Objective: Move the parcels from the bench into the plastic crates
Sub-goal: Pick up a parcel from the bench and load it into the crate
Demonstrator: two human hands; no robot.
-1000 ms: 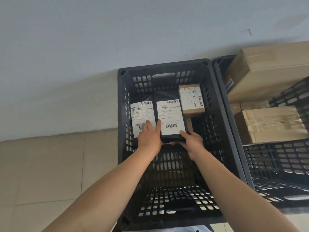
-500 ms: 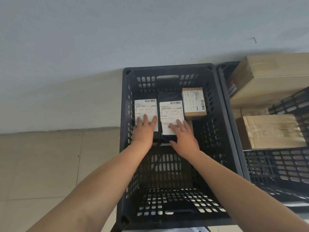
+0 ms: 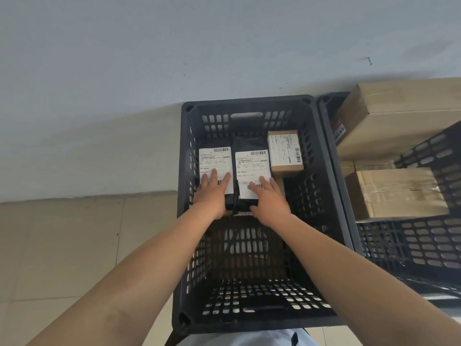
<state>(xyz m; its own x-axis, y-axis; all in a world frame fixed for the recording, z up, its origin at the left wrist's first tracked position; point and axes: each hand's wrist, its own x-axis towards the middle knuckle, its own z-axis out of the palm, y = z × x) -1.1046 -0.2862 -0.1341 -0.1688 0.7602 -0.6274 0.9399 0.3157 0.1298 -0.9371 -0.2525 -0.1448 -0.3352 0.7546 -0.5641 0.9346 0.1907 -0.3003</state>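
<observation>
Parcels in black wrap, left parcel (image 3: 216, 168) and right parcel (image 3: 252, 171), lie side by side at the crate's (image 3: 331, 196) far end. Left hand (image 3: 210, 196) and right hand (image 3: 269, 203) press flat with spread fingers; best to seat both level, snug beside the small box (image 3: 284, 152).

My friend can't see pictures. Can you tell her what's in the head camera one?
Two bare hands, left hand and right hand, press flat on two black labelled parcels lying side by side in a dark plastic crate. A small cardboard box sits beside them.
</observation>
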